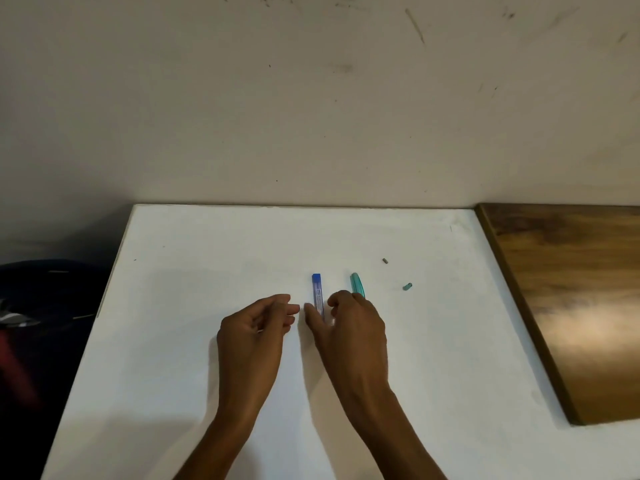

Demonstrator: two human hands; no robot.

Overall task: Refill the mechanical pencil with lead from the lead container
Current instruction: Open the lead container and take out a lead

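Observation:
The blue lead container (317, 292) lies lengthwise on the white table (194, 271). Right of it lies the teal mechanical pencil (356, 284), with only its far end showing past my right hand (349, 329). That hand hovers over the near ends of both; its thumb sits just left of the container and its index finger to the right, with a gap still showing. My left hand (256, 327) rests left of the container, fingers loosely curled, nothing visible in it. A small teal cap (407, 286) and a tiny grey eraser piece (385, 261) lie further right.
A brown wooden board (568, 306) adjoins the table's right side. A scuffed wall (311, 98) stands right behind the table. Dark, unclear objects (41, 306) sit beyond the left edge.

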